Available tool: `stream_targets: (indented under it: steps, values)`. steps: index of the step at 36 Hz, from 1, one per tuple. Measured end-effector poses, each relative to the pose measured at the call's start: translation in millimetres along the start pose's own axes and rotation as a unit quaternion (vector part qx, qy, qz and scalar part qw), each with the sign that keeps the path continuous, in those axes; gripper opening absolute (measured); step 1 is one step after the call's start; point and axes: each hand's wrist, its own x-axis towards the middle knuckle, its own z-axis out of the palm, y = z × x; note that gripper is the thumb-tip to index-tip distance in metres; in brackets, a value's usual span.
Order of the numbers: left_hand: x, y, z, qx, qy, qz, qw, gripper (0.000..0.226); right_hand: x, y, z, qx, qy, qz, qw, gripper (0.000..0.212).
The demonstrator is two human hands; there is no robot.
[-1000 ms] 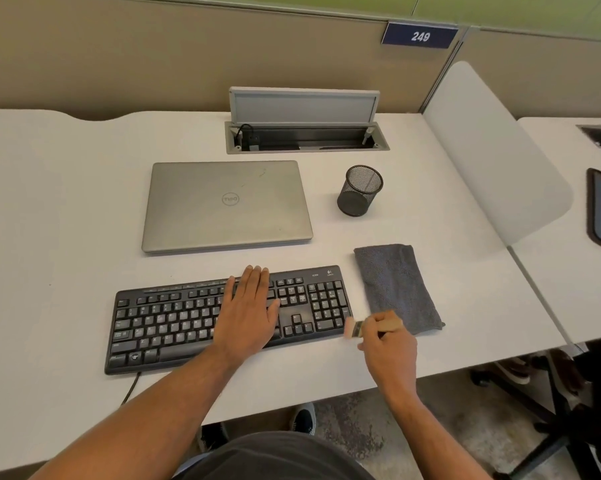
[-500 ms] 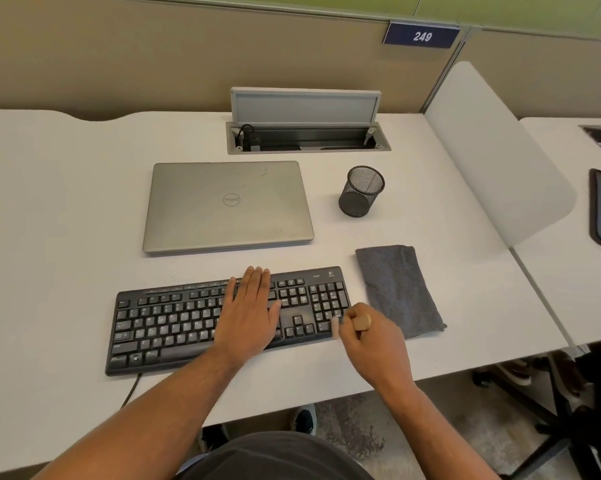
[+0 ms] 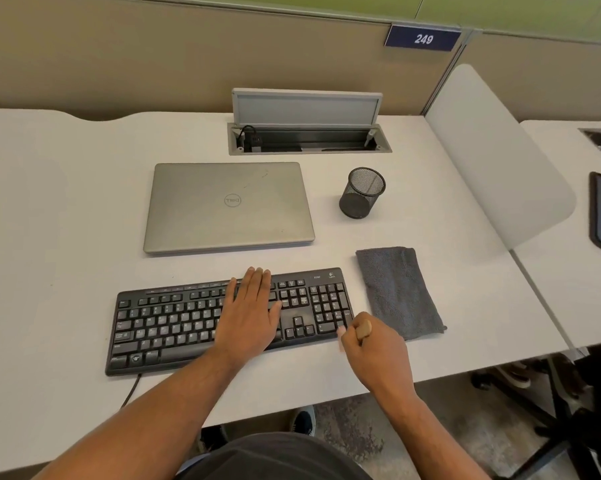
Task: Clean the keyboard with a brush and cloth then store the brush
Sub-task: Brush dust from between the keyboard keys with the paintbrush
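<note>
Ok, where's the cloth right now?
In the head view the grey cloth lies flat on the desk, just right of the keyboard, beyond the right hand and nearer than the mesh cup.

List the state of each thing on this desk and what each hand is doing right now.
keyboard: flat on the desk, being brushed at its right end
brush: gripped in the right hand
left hand: flat on the keys, fingers straight
cloth: folded, lying unused
laptop: closed
mesh cup: upright, empty
cable box lid: open
</note>
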Motion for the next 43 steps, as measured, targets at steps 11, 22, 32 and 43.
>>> stream_targets:
  steps: [11, 22, 32, 43]
  values:
    - [0.5, -0.7, 1.1, 0.0, -0.003, 0.001, 1.0, 0.073, 0.8, 1.7, -1.5, 0.014, -0.004, -0.036, 0.999, 0.018]
    - [1.1, -0.8, 1.5, 0.002, -0.01, -0.001, 1.0, 0.073, 13.6, -9.4, -23.0, 0.218, 0.008, 0.024, 0.976, 0.018]
    - [1.4, -0.8, 2.7, 0.004, -0.014, -0.002, 1.0, 0.074, 80.5, -3.2, -23.8, 0.135, 0.051, -0.06, 0.988, 0.036]
    - [2.4, -1.8, 4.9, 0.007, -0.019, 0.0, 1.0, 0.072, 163.4, -9.1, -0.8, -0.033, -0.037, -0.184, 0.982, 0.054]
